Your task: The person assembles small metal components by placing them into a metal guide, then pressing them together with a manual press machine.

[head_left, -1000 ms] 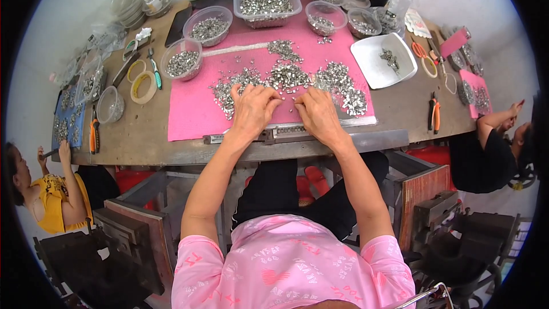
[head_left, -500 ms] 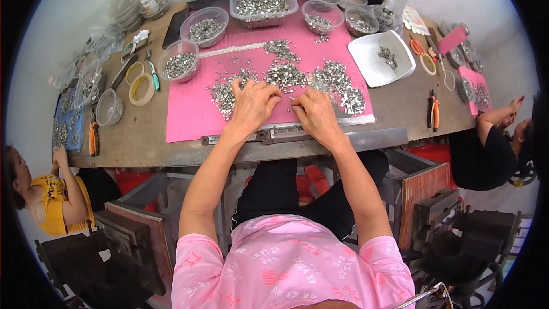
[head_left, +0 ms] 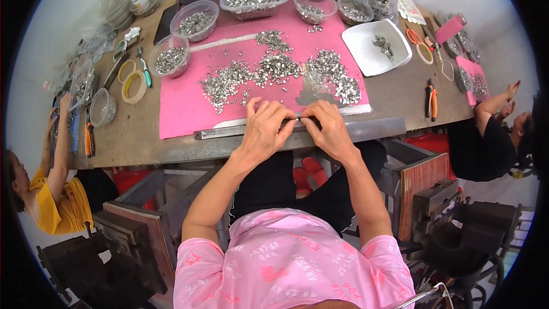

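Both hands meet low at the table's front edge, over a long narrow metal rail (head_left: 220,132). My left hand (head_left: 265,128) is closed, thumb and forefinger pinched together. Facing it, my right hand (head_left: 330,130) pinches too, its fingertips almost touching the left ones. Whatever lies between the fingertips is too small and hidden to name. Beyond the hands, small shiny metal pieces lie in loose piles: a left pile (head_left: 227,83), a middle pile (head_left: 277,67) and a right pile (head_left: 333,76). They rest on a pink ribbed mat (head_left: 180,111).
Clear tubs of metal pieces (head_left: 254,3) stand along the back. A white tray (head_left: 357,51) sits right, near orange-handled pliers (head_left: 431,102) and scissors (head_left: 420,44). Tape rolls (head_left: 134,87) and a clear cup (head_left: 103,107) lie left. People sit at both sides.
My hands have drawn back from the piles to the rail at the front edge and come closer together. The person at left now reaches farther forward. The view has shifted slightly.
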`<state>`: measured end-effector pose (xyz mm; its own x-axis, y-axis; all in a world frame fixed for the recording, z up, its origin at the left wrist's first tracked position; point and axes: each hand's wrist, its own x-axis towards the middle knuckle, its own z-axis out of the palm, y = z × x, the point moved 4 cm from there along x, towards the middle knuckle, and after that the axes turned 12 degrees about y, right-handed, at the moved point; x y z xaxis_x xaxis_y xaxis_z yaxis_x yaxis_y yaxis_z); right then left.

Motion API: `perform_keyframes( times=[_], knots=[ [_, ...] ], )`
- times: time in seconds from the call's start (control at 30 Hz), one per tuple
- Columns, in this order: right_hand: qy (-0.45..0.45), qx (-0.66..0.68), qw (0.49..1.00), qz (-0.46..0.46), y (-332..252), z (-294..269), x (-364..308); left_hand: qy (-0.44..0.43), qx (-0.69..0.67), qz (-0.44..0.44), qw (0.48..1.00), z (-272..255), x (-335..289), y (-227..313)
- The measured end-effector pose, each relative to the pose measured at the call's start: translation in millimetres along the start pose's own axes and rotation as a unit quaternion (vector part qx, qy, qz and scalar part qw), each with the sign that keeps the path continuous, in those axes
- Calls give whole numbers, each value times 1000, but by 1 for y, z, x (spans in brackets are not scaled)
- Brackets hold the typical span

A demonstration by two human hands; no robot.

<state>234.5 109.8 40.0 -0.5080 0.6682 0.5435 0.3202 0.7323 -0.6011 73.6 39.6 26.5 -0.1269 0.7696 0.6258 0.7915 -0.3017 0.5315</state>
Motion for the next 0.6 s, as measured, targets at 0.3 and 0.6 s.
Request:
perform_keyframes(
  times=[0.3,0.6],
  knots=[
    [47,-31,997,-54,0,3,-12,14,23,24,999,3,-3,7],
    [60,-38,996,-44,23,29,28,27,85,-11,996,-8,21,-29]
  ],
)
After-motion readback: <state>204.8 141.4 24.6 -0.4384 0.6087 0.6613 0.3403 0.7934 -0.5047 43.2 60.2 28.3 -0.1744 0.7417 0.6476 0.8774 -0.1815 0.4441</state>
